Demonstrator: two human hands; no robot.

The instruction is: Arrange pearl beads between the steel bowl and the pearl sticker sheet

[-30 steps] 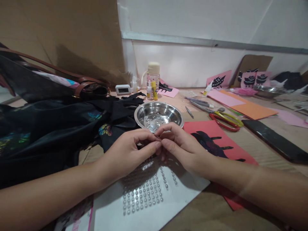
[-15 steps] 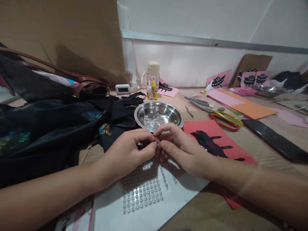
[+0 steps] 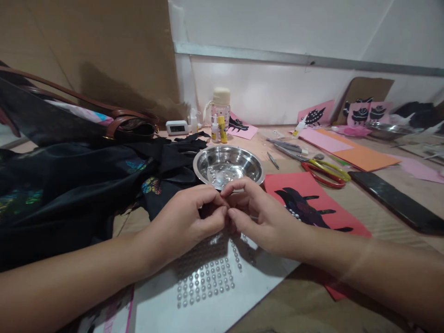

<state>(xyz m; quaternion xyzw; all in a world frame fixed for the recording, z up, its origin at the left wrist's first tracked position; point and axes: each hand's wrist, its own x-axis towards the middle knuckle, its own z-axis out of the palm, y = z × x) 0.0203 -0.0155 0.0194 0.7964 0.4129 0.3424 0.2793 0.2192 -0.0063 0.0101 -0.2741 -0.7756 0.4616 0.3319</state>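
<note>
My left hand (image 3: 183, 222) and my right hand (image 3: 263, 215) meet fingertip to fingertip just above a white sheet (image 3: 215, 291) covered with rows of small pearl stickers. Both are pinched closed on something tiny that I cannot make out. A shiny steel bowl (image 3: 249, 163) holding several loose pearls stands right behind the fingertips. To the right lies a red card (image 3: 333, 208) with a black animal cut-out bearing a few pearls.
A black bag (image 3: 69, 185) with brown straps fills the left. Red and yellow scissors (image 3: 326, 173), a dark phone (image 3: 395, 201), glue bottles (image 3: 219, 129), a small digital clock (image 3: 176, 127), orange and pink papers (image 3: 350, 150) and more cut-out cards lie further back.
Both hands have shifted slightly lower and closer together over the sticker sheet; the pinch stays tight. Nothing else has moved.
</note>
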